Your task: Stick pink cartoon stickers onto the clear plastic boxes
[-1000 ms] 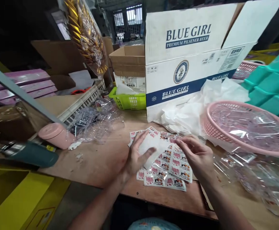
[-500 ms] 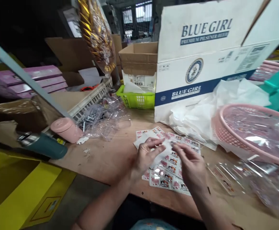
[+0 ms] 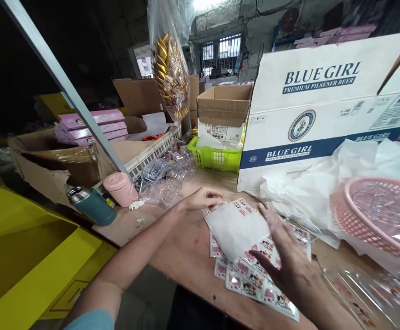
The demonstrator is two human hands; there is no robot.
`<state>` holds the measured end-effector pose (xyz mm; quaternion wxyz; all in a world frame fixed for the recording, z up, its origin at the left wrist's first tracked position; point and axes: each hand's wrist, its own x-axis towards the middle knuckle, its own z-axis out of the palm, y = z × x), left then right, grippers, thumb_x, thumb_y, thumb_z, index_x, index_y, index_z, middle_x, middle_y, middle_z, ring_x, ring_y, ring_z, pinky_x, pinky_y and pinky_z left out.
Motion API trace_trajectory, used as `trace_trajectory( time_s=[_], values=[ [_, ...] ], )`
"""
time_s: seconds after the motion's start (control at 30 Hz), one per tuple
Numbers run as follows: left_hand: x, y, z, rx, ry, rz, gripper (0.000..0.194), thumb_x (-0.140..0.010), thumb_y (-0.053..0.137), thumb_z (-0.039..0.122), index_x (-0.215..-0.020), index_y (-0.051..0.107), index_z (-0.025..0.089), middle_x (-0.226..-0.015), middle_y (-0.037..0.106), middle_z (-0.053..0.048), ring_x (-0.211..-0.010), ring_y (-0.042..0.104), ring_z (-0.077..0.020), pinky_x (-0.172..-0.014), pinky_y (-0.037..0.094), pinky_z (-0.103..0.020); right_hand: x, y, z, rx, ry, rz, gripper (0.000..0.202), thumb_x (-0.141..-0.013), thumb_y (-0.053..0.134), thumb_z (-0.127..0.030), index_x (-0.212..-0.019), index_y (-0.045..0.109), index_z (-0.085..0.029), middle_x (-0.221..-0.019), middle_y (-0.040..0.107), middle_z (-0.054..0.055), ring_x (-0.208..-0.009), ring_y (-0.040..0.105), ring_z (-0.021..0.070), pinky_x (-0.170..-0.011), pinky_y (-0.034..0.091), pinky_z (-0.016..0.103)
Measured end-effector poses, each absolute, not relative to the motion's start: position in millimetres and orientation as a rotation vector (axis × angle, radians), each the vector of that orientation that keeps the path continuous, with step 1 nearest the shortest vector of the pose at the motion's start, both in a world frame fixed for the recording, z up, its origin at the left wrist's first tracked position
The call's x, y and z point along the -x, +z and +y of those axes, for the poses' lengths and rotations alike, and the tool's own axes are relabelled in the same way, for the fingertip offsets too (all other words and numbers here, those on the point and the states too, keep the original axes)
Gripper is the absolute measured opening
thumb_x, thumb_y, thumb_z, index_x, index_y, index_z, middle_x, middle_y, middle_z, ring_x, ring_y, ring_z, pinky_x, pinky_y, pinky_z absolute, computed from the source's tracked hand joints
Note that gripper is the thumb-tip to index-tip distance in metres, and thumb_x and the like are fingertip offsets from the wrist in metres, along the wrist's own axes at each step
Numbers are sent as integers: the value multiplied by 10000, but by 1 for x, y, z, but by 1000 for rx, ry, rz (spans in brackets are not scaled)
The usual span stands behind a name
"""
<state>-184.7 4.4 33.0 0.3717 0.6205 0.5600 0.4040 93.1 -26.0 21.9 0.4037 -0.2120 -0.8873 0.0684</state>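
Note:
Several sticker sheets printed with cats and pink shapes lie overlapped on the wooden table. On top is a sheet with a large bare white area. At this sheet's far left corner is my left hand, fingers curled and closed around the edge; the fingertips are partly hidden. My right hand is over the right side of the sheets, its thumb and fingers spread, slightly blurred, with nothing visible in it. Clear plastic cases with cat stickers lie to the right of that hand.
A pink basket of clear plastic pieces stands right, beside crumpled white paper. Behind are a white carton and a green basket. Left are clear plastic parts, a pink container, a teal bottle and a metal post.
My hands have moved apart from their close position above the sheets. My left hand went to the far left corner; my right hand opened on the right. The camera view has shifted.

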Motion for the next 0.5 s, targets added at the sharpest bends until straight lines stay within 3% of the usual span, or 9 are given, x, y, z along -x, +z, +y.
trace_trajectory(
  time_s=[0.07, 0.13, 0.23, 0.3, 0.4, 0.5],
  values=[
    [165, 32, -8, -1291, 944, 1102, 309, -723, 770, 400, -934, 776, 174, -735, 697, -60, -629, 609, -159, -667, 503, -300, -90, 31, -20, 327, 165, -2419, 823, -905, 615, -157, -1575, 202, -397, -1569, 407, 89, -1468, 329, 366, -1123, 337, 694],
    [147, 28, -20, -994, 901, 847, 361, -705, 797, 455, -918, 773, 163, -781, 719, -82, -634, 612, -143, -649, 492, -274, -87, 35, -16, 216, 279, -2439, 879, -891, 650, -150, -1573, 168, -423, -1520, 481, 93, -1432, 402, 346, -1095, 408, 649],
    [123, 19, -45, -796, 951, 695, 650, -755, 616, 742, -972, 762, 146, -961, 749, -159, -830, 693, -221, -781, 535, -350, -88, 32, -13, 452, 618, -2138, 1123, -820, 777, -258, -1597, -29, -338, -1367, 598, 156, -1274, 571, 320, -933, 570, 488],
    [106, 14, -63, -696, 1033, 578, 813, -739, 525, 833, -1086, 738, 130, -1094, 734, -197, -1035, 688, -296, -940, 511, -438, -91, 27, -12, 683, 828, -1941, 1250, -758, 832, -355, -1592, -97, -287, -1212, 659, 153, -1107, 656, 300, -787, 605, 405],
    [83, 14, -84, -665, 1212, 595, 616, -769, 695, 647, -1139, 724, 155, -1162, 727, -169, -1137, 663, -319, -1038, 465, -475, -98, 24, -10, 827, 1033, -1908, 1252, -714, 842, -455, -1603, -20, -265, -1054, 677, 103, -933, 672, 254, -699, 588, 354],
    [69, 15, -89, -614, 1343, 725, 327, -848, 709, 444, -1023, 754, 171, -1125, 749, -123, -1093, 690, -294, -1001, 507, -465, -112, 29, -20, 885, 969, -1867, 1088, -728, 832, -453, -1589, 183, -302, -1123, 630, 92, -975, 615, 238, -845, 559, 405]
  ],
)
